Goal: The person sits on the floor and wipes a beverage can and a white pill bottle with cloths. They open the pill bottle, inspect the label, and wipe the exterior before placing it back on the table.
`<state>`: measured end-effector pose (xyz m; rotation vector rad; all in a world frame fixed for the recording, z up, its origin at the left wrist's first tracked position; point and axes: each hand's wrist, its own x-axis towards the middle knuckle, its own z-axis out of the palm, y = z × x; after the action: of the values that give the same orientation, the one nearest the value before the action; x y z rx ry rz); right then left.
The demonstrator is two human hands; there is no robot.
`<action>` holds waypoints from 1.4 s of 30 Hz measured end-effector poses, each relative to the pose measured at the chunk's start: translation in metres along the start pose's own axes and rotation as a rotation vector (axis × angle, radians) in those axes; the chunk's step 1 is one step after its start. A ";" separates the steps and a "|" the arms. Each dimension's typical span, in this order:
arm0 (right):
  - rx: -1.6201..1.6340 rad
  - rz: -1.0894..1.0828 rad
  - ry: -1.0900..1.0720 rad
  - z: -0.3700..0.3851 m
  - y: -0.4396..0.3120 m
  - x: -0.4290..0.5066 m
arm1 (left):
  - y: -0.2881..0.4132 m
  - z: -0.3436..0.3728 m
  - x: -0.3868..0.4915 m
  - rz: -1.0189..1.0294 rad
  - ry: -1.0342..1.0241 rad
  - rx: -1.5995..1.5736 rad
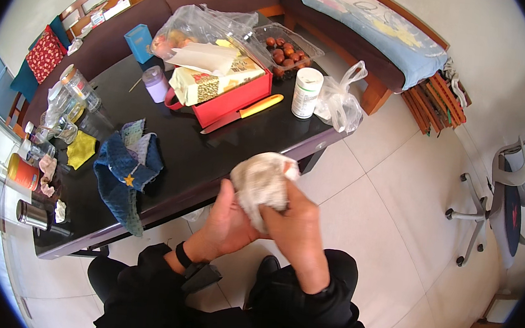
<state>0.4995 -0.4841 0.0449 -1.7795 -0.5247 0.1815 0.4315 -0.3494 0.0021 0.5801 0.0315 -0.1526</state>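
A crumpled white cloth with brownish stains (260, 183) is bunched up between my hands, above the front edge of the black table (187, 157). From the right, my right hand (296, 233) grips it with bent fingers. My left hand (225, 231) cups it from the left and below, thumb pointing up along its side; the bundle hides some of the left fingers. A small reddish patch shows at the cloth's upper right, too unclear to name. On the table to the left lies a folded blue quilted fabric piece (123, 160) with a yellow star.
A yellow-handled knife (261, 106) lies before a red box (235, 99). Nearby stand a white canister (307, 92), a plastic bag (344, 100) and a clear tray of small red fruits (287, 52). Several jars (80, 87) line the left side. An office chair (480, 213) stands at right.
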 end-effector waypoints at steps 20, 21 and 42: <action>0.006 -0.104 0.401 -0.013 0.001 0.079 | 0.105 -0.027 -0.048 0.729 0.555 1.075; -0.073 -0.130 0.465 -0.019 0.002 0.091 | 0.109 -0.033 -0.046 0.726 0.540 1.108; -0.328 -0.164 0.367 -0.007 -0.010 0.185 | 0.116 -0.042 -0.059 1.127 0.841 2.197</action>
<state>0.6636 -0.4067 0.0835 -2.0160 -0.4481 -0.3596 0.3919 -0.2230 0.0339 2.6906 0.3700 1.3881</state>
